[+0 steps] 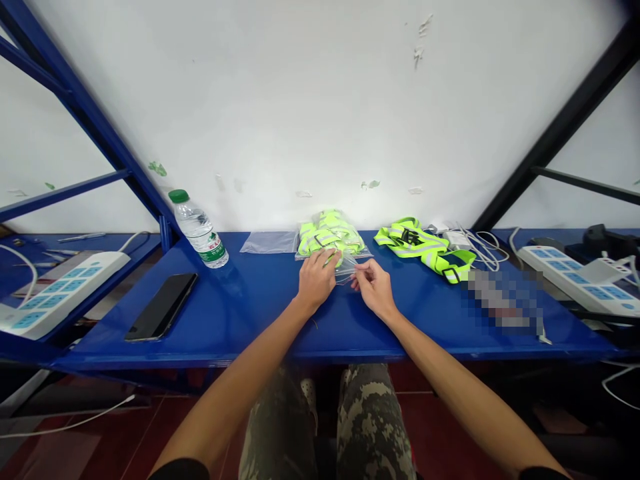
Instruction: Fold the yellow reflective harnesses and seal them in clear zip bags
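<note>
Clear bag — pinched by left hand and right hand, both grips closed, forearms converging.

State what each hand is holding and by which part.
Both the left hand and the right hand pinch the open near edge of a clear plastic bag containing a folded yellow reflective vest.

Your left hand and right hand pinch a clear plastic bag on the blue shelf, just before the bagged yellow reflective vests; a water bottle stands left.
</note>
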Available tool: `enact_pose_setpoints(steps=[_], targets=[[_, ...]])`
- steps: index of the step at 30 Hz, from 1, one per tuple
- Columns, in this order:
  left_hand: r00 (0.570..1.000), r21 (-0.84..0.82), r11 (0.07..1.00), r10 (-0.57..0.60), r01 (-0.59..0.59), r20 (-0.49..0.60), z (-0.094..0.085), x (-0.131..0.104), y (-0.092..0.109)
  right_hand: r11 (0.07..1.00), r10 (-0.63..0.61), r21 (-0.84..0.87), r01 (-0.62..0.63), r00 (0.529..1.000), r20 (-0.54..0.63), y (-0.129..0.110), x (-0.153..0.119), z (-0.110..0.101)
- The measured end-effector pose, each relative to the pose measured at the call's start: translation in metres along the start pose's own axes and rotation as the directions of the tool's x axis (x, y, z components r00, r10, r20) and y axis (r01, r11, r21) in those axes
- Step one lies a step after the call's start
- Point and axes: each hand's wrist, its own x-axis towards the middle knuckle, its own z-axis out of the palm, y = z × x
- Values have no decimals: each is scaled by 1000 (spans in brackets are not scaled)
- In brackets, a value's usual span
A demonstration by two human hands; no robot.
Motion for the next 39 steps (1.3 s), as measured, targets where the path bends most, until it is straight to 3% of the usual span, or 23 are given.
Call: enact_pose_setpoints(steps=[5,12,15,20,24,27,32,36,39], targets=[[993,143,983,-121,119,4,0,6,12,992,58,116,-58,998,3,-2,0,2],[979,94,987,112,-129,170,9,4,8,985,108,135,-108,994,7,-2,5,-4],[978,85,994,52,-71,204,4,-2,15,976,163,148,-157,986,-33,1,8,-3],[970,110,990,-110,88,217,-10,-13,38,926,264,274,-261,964,28,5,11,0],[932,124,990,-105,66,348,-25,7,42,947,231,228,-228,973,16,7,12,-3],[891,77,997,-8,-31,453,-29,30,30,971,187,155,-182,982,-19,9,14,-7],[902,-61,972,234,-228,363,-10,34,4,984,159,96,-153,985,-68,14,17,-13],[933,0,978,199,-209,300,4,20,0,995,99,2,-100,989,-107,16,17,-12],[944,45,978,186,-205,272,6,16,3,979,185,113,-172,976,-115,13,16,-9]])
